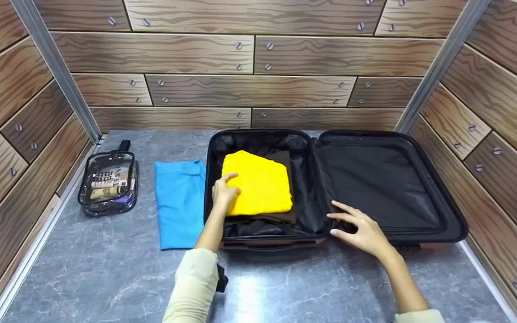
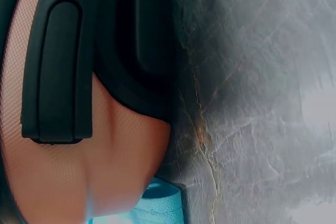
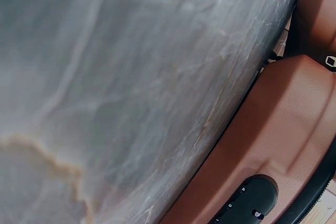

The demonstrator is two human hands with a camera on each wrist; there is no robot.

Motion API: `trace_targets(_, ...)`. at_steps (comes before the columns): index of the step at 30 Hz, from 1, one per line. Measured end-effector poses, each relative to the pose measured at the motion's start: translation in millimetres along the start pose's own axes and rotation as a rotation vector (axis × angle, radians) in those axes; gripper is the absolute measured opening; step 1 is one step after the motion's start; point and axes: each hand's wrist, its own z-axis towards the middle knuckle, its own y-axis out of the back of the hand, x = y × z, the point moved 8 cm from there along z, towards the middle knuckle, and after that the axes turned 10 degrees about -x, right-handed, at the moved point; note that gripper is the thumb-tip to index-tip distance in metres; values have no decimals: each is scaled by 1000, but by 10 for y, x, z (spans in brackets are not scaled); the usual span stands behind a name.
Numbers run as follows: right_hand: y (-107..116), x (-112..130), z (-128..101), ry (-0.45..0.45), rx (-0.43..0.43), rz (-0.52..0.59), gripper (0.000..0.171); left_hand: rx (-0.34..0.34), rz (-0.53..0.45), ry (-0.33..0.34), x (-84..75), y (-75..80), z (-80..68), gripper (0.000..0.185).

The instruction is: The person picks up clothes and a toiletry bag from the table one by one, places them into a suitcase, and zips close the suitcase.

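An open brown suitcase (image 1: 447, 224) with black lining lies on the grey marble table (image 1: 106, 278). In its left half a folded yellow cloth (image 1: 260, 184) lies on a dark garment (image 1: 285, 159). My left hand (image 1: 224, 190) rests on the yellow cloth's left edge, fingers relaxed. My right hand (image 1: 359, 226) lies flat with fingers spread on the near rim of the right half. The left wrist view shows the suitcase's brown shell (image 2: 58, 171) and black handle (image 2: 58, 72). The right wrist view shows the brown shell (image 3: 273, 140) beside the marble.
A folded blue cloth (image 1: 179, 202) lies on the table just left of the suitcase; its edge (image 2: 160, 203) shows in the left wrist view. A clear toiletry pouch (image 1: 107, 181) with bottles stands at the far left. Wood-pattern walls (image 1: 249, 67) enclose the table on three sides.
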Motion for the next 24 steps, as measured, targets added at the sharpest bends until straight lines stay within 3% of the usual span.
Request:
trace_targets(10, -2, -1, 9, 19, 17, -6, 40, -92, 88, -139, -129, 41, -7, 58)
trace_targets(18, 12, -15, 10, 11, 4, -5, 39, -146, 0, -204, -231, 108, -10, 54)
trace_targets(24, 3, -13, 3, 7, 21, -3, 40, -213, -74, -343, -404, 296, -84, 40)
